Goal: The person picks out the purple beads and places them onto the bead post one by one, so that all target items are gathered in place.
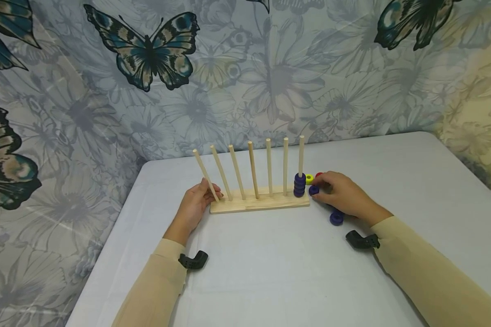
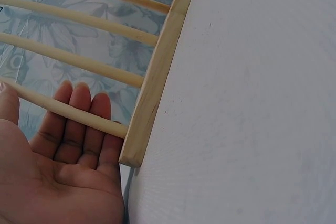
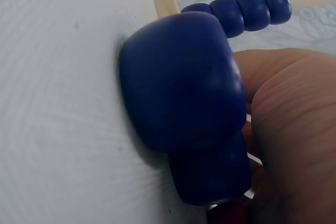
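Dark-blue bead (image 1: 313, 190) sits pinched between thumb and fingers of the right hand (image 1: 343, 194), just beside the right end of the wooden peg stand (image 1: 259, 206) on the table (image 1: 270, 272). Four blue beads (image 1: 299, 186) are stacked on its rightmost peg (image 1: 301, 156). The left hand (image 1: 192, 206) loosely clasps the leftmost peg (image 1: 202, 168). Near the right fingertips lie a yellow bead (image 1: 309, 179) and a red bead (image 1: 318, 174); two loose blue beads (image 1: 336, 219) rest nearer the right wrist
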`<state>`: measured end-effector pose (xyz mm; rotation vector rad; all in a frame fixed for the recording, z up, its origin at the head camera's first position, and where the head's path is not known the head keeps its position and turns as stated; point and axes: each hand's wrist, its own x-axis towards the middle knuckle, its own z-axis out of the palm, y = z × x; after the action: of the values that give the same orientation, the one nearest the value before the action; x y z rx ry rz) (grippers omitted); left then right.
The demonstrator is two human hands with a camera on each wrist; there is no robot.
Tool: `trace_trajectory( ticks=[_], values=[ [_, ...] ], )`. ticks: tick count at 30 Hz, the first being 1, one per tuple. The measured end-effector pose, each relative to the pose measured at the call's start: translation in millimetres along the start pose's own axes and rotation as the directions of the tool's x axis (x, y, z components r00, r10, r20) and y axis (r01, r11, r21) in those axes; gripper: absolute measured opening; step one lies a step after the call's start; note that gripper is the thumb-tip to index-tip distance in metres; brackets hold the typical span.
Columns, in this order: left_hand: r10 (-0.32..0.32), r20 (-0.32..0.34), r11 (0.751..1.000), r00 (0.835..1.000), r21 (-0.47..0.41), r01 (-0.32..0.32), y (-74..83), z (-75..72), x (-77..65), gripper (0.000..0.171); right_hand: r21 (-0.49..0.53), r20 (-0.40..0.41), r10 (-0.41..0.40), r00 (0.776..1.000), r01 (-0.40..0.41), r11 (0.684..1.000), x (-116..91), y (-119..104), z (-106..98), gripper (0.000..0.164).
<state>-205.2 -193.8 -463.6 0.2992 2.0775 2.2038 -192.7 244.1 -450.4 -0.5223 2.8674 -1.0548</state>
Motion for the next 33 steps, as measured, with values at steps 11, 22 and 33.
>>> trace_trajectory(
  ticks=[11, 22, 33],
  values=[
    [-0.003, 0.001, 1.0, 1.0, 0.004, 0.003, 0.0, -1.1, -1.1, 0.063, -0.017, 0.008, -0.003, 1.0, 0.003, 1.0, 0.1, -0.2, 0.5, 0.032],
    [-0.021, -0.004, 1.0, 1.0, 0.009, 0.021, 2.1, 1.2, -1.7, 0.064, 0.011, -0.027, 0.0, 1.0, 0.0, 1.0, -3.4, -0.7, -0.6, 0.035],
    [-0.009, -0.001, 1.0, 1.0, 0.007, 0.009, 3.4, 1.1, -1.0, 0.062, 0.026, -0.059, -0.016, 0.998, 0.018, 1.0, -3.4, -7.3, -5.4, 0.037]
  ],
)
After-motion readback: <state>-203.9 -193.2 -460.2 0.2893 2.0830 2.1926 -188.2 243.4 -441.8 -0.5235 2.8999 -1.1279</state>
